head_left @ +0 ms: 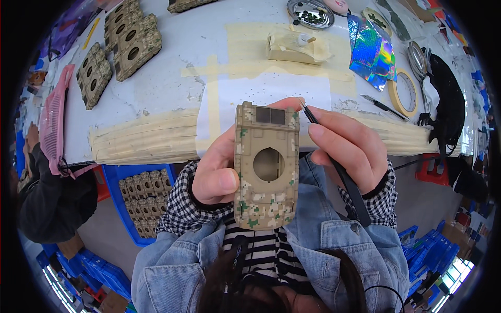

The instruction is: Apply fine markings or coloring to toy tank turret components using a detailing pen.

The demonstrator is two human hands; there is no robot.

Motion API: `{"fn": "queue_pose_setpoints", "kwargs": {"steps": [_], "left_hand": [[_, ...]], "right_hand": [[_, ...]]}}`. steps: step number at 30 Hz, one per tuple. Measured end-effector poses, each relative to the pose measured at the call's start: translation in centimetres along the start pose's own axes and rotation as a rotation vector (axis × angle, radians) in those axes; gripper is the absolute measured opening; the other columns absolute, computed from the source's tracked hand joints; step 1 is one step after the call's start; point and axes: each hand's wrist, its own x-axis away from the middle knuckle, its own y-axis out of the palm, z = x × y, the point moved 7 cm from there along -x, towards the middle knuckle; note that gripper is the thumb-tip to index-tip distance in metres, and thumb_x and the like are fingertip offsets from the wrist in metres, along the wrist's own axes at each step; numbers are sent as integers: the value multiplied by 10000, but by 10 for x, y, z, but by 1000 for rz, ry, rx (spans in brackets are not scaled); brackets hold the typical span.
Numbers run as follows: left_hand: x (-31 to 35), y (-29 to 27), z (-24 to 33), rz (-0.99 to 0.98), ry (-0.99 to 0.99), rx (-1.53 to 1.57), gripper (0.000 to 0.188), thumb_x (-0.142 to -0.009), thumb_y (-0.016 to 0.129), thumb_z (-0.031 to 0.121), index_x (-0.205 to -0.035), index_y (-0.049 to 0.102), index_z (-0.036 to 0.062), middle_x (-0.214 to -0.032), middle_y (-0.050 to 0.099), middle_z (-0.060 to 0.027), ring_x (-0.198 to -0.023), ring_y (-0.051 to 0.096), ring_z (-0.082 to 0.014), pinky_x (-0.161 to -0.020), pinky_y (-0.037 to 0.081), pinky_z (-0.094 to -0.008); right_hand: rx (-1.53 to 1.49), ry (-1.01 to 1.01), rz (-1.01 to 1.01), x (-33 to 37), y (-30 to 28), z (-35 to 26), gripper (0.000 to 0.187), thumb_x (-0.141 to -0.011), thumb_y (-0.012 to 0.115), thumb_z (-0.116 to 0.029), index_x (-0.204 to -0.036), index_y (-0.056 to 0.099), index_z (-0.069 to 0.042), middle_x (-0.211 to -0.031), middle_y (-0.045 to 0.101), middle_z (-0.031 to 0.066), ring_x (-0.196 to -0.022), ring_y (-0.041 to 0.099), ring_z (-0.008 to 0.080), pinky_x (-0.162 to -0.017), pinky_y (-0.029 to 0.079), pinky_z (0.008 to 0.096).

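Observation:
My left hand (215, 176) grips a toy tank hull (267, 206) by its left side, with the thumb on the near edge. The hull is tan with pixel camouflage in green, brown and white. A round hole opens in its middle, and a dark grille panel lies at its far end. Closed around black tweezers (347, 187) is my right hand (357, 141). The tweezers' pale tips are by the hull's far right corner. Whether they pinch anything is too small to tell.
Several similar hulls (136, 47) lie at the table's far left; more fill a blue tray (116, 201) below. A tape-covered block (298, 46), a dish of small dark parts (311, 13), an iridescent pouch (371, 52), a tape roll (403, 94) and a craft knife (385, 107) lie beyond.

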Motion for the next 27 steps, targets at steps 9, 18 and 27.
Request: {"fn": "queue_pose_setpoints", "kwargs": {"steps": [9, 18, 27], "left_hand": [[0, -1, -2, -27, 37, 56, 1000, -744, 660, 450, -1408, 136, -84, -1438, 256, -178, -1229, 409, -203, -994, 364, -316], [3, -8, -1, 73, -16, -192, 966, -715, 681, 436, -1382, 220, -88, -1474, 172, -234, -1233, 406, -230, -955, 380, -337], [3, -6, -4, 208, -154, -162, 1200, -572, 799, 428, -1372, 107, -138, -1457, 121, -274, -971, 620, -238, -689, 595, -375]], "right_hand": [[-155, 212, 34, 3, -8, 10, 287, -785, 696, -116, -1024, 619, 23, -956, 636, 185, -824, 651, 267, -665, 549, 304], [-719, 538, 280, 24, -7, 48, 239, -919, 541, -159, -989, 603, 61, -939, 640, 158, -859, 621, 219, -774, 487, 303], [-1044, 875, 263, 29, 9, 66, 352, -991, 397, -273, -954, 553, 41, -898, 631, 153, -814, 670, 231, -741, 568, 324]]}}
